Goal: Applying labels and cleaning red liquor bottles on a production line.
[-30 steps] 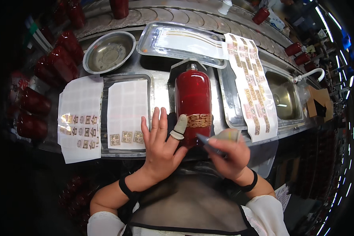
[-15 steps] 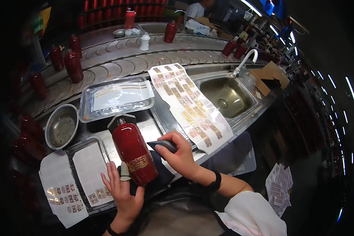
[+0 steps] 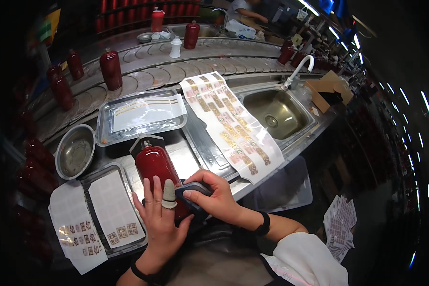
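Red bottle (image 3: 153, 164): where is it?
Lying on the desk (image 3: 185, 156), left of the sink (image 3: 268, 108).
And the left hand (image 3: 163, 223)?
Unclenched, fingers spread over the bottle.
The right hand (image 3: 218, 198)?
Grasping a dark scraper (image 3: 191, 188) at its sink-facing side.

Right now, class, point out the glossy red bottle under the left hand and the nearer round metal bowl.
Glossy red bottle (image 3: 155, 163): head view, upper body below the neck.
Nearer round metal bowl (image 3: 75, 153): head view, bare inner surface.

Factory workshop: conveyor (image 3: 174, 72), red bottles (image 3: 110, 70)
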`<state>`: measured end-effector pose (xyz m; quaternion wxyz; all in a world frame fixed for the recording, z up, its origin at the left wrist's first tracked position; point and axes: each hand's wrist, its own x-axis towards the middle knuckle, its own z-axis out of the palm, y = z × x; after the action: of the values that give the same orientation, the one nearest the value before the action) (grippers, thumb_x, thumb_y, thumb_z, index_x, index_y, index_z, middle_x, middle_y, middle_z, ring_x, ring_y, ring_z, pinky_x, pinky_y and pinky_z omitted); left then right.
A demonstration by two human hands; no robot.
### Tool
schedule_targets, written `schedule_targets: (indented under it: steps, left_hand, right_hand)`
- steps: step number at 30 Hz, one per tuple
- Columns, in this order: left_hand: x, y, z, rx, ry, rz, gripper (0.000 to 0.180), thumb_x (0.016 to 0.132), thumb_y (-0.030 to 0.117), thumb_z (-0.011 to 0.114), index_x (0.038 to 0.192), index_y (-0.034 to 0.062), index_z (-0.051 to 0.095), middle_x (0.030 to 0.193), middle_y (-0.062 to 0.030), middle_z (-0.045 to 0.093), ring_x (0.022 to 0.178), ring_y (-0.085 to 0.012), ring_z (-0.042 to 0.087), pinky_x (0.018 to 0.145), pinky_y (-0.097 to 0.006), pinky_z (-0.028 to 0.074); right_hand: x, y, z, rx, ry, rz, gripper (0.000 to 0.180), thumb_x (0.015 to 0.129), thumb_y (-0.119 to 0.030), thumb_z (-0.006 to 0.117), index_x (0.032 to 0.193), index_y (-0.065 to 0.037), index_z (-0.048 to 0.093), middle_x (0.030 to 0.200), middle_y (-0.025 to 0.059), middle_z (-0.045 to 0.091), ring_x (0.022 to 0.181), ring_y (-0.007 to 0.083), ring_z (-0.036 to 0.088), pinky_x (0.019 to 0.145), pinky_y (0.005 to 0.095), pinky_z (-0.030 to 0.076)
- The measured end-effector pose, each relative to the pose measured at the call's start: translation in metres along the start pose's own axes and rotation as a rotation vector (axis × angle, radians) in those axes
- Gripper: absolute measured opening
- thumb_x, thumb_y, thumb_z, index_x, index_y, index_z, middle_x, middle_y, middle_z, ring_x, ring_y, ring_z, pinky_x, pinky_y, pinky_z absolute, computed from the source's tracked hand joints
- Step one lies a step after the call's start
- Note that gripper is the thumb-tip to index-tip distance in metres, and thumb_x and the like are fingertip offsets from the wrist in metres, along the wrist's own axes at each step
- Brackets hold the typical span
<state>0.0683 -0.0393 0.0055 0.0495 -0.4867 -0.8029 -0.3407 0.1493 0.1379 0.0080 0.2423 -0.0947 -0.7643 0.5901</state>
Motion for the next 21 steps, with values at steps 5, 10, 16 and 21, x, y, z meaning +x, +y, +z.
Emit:
schedule_targets:
  steps: [5, 10, 16, 21]
  left_hand:
    - [0.006, 0.002, 0.006, 0.012, 0.061, 0.023, 0.109, 0.064, 0.014, 0.09, 0.155, -0.0041, 0.033, 0.16, -0.0308, 0.031, 0.15, -0.0522, 0.026, 0.118, -0.071, 0.012]
    - [0.005, -0.006, 0.008, -0.008, 0.086, 0.036, 0.114, 0.062, 0.017, 0.093, 0.155, -0.0053, 0.031, 0.159, -0.0326, 0.032, 0.148, -0.0532, 0.028, 0.116, -0.072, 0.016]
    - [0.001, -0.012, 0.008, -0.03, 0.093, 0.034, 0.117, 0.063, 0.02, 0.094, 0.156, -0.0063, 0.028, 0.158, -0.0348, 0.031, 0.148, -0.0531, 0.029, 0.117, -0.07, 0.017]
    - [-0.009, -0.021, 0.005, -0.044, 0.107, 0.01, 0.119, 0.065, 0.023, 0.094, 0.157, -0.0065, 0.025, 0.158, -0.0361, 0.03, 0.147, -0.0529, 0.031, 0.118, -0.068, 0.019]
  right_hand:
    - [0.012, 0.02, -0.007, 0.142, 0.109, 0.317, 0.02, 0.093, -0.01, 0.074, 0.108, -0.002, 0.064, 0.103, 0.0029, 0.067, 0.093, 0.0057, 0.061, 0.082, 0.023, 0.051]
    - [0.002, 0.004, 0.002, 0.124, 0.028, 0.164, 0.021, 0.092, -0.006, 0.073, 0.109, -0.001, 0.063, 0.092, -0.0003, 0.066, 0.086, 0.0045, 0.061, 0.076, 0.0227, 0.052]
    - [0.01, 0.004, -0.002, 0.046, 0.088, 0.147, 0.019, 0.092, -0.01, 0.074, 0.106, -0.001, 0.065, 0.094, 0.0005, 0.067, 0.089, 0.0058, 0.061, 0.078, 0.0223, 0.05]
    - [0.02, 0.015, -0.004, -0.018, 0.184, 0.167, 0.022, 0.09, -0.012, 0.076, 0.106, -0.001, 0.067, 0.092, 0.0063, 0.068, 0.086, 0.0103, 0.063, 0.077, 0.0261, 0.051]
